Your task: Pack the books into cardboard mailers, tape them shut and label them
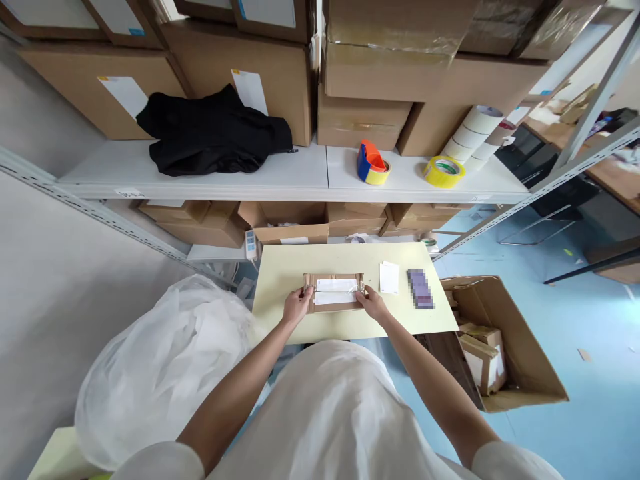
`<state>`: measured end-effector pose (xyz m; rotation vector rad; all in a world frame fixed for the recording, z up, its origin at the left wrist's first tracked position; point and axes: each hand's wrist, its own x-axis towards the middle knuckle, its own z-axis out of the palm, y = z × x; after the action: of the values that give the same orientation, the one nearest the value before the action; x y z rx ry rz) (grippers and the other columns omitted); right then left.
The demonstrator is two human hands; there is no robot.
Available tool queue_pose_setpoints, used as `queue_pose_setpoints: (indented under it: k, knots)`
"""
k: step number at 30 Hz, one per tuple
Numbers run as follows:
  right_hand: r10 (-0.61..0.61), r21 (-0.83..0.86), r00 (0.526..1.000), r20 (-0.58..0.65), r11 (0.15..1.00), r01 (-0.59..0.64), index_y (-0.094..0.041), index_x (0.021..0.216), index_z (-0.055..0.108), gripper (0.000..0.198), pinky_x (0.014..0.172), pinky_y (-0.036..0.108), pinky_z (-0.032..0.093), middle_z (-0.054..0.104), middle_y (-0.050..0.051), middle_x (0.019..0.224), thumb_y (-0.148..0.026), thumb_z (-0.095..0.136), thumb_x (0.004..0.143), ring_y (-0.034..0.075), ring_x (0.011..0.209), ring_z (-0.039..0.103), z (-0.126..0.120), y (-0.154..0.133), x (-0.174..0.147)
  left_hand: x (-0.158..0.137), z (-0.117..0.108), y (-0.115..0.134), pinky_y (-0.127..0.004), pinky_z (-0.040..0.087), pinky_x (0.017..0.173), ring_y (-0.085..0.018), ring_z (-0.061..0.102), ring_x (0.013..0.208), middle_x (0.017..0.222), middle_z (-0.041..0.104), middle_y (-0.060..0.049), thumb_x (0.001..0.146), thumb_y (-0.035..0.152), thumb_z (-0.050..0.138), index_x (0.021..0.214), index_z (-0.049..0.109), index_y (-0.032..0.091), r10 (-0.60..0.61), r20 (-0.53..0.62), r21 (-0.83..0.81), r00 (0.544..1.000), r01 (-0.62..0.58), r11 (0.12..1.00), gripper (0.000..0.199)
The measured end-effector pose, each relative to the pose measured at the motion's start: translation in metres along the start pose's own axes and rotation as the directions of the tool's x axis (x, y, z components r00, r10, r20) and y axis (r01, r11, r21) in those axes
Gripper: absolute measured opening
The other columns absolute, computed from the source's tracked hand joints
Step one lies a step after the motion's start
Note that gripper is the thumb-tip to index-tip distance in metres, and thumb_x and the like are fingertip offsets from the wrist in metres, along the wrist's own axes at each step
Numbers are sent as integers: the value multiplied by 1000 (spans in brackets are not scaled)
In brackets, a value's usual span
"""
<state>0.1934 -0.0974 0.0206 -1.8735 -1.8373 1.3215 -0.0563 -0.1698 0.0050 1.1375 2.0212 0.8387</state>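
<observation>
A small cardboard box (334,307) with white labels on its upper face lies on the pale yellow table (280,260), between my two hands. At its left end, my left hand (298,305) grips the edge with the thumb on top. My right hand (373,303) holds the opposite end, its thumb over the label's right side. Clear tape seems to shine across the labels near that thumb. The fingers under the box are hidden. Right of the box lie some white paper slips (389,277) and a blurred-out purple rectangular item (421,289).
A shelf (310,175) behind the table bears cartons, a black garment (215,133), a tape dispenser (373,165) and yellow tape (444,172). An open carton (530,353) with small boxes stands at the right. A large white plastic bag (165,367) bulges at the left.
</observation>
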Motion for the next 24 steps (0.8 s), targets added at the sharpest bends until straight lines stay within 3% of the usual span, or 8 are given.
queue_pose_setpoints:
  k: [8,20,24]
  knots:
    - [-20,16,998,65,1000,19,-22,126,52,51,73,28,48,68,6,93,-49,51,84,19,85,64,3,14,15,-7,16,-7,-29,46,79,-23,62,87,90,67,-8,79,44,56,104,67,17,-65,9,-2,998,65,998,38]
    - [-30,46,995,93,999,26,-24,128,46,52,76,30,48,68,6,96,-52,51,84,20,86,65,10,23,25,-4,19,-2,-31,44,87,-24,61,97,99,65,-11,83,40,51,109,63,16,-160,-9,101,987,160,982,37]
    - [-23,27,995,96,999,20,-21,130,45,56,76,31,47,67,7,93,-53,51,84,21,84,64,14,21,28,-1,21,1,-33,43,92,-25,59,107,109,65,-14,86,39,46,118,58,14,-175,-20,130,984,176,976,42]
